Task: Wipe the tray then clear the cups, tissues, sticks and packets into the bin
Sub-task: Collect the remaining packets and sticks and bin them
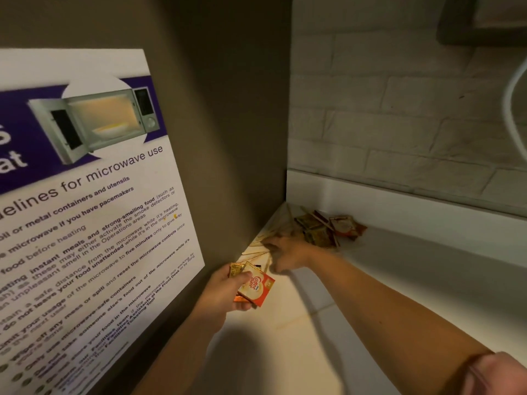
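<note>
My left hand (225, 292) is shut on a bunch of packets (253, 285), the front one red and cream and printed "Coffee mate". My right hand (285, 253) reaches into the counter's back corner, blurred, with its fingers on several thin wooden sticks (263, 243) that lie against the wall panel. I cannot tell whether it grips them. Beyond that hand, a small pile of brown and red packets (328, 228) with more sticks lies on the white counter (399, 280) against the back upstand.
A tall dark panel (228, 138) on the left carries a poster on microwave use (85, 209) and closes the corner. A pale tiled wall (399, 109) stands behind the counter. A white cable (513, 109) hangs at the far right.
</note>
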